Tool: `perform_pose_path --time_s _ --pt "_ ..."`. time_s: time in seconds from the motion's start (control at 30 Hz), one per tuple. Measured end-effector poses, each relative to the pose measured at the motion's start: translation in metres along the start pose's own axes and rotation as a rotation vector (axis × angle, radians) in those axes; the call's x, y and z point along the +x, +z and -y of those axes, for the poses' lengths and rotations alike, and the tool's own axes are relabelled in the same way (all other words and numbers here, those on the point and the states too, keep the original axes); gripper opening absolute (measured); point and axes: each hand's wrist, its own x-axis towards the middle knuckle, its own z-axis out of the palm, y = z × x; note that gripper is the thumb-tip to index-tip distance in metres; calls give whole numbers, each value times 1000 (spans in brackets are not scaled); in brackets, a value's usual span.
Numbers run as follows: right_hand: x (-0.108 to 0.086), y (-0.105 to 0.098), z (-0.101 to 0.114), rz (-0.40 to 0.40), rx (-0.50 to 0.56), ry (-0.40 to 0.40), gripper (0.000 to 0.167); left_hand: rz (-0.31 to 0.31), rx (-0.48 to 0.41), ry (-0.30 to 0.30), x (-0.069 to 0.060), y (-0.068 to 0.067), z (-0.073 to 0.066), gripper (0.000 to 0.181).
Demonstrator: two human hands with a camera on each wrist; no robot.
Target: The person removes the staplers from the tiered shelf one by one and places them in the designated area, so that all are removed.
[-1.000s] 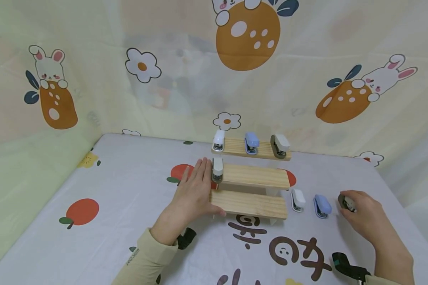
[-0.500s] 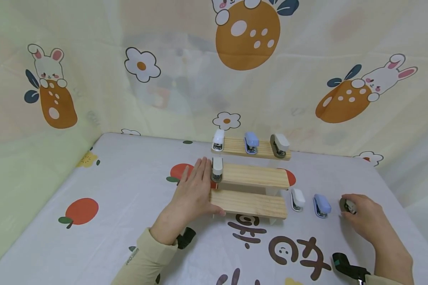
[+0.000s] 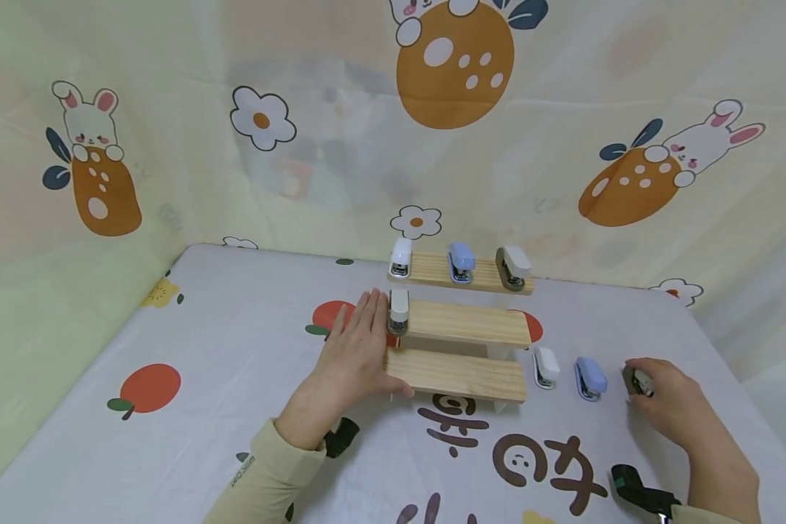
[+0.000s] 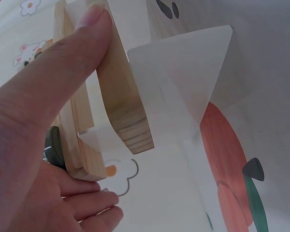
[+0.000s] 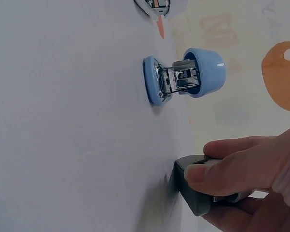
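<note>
My right hand [image 3: 669,389] pinches a dark grey-green and white stapler [image 3: 638,380] at the right of the table; in the right wrist view the thumb lies along the stapler's dark base [image 5: 195,195]. My left hand [image 3: 354,356] rests against the left end of a two-step wooden rack [image 3: 458,375], its fingers straight. Its thumb [image 4: 94,29] lies on the lower plank. A white-topped stapler [image 3: 399,311] stands on the upper plank's left end, beside those fingertips. Between the rack and my right hand stand a white stapler [image 3: 546,367] and a blue stapler [image 3: 591,378].
Behind the rack, a further wooden plank [image 3: 432,269] bears a white stapler [image 3: 402,258], a blue stapler [image 3: 461,263] and a grey-white stapler [image 3: 514,268]. A patterned curtain [image 3: 340,182] hangs behind the cloth-covered table [image 3: 236,327].
My right hand and the stapler it pinches have shifted very slightly. The left hand, the rack and the other staplers look unmoved.
</note>
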Motion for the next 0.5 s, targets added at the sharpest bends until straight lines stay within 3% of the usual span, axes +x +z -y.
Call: perform_pose_path --time_s 0.2,0.5 --pt "0 2 -1 42 9 2 57 -3 -12 -4 0 0 0 143" --pt "2 7 -2 0 15 -4 60 -4 -8 3 0 0 1 143"
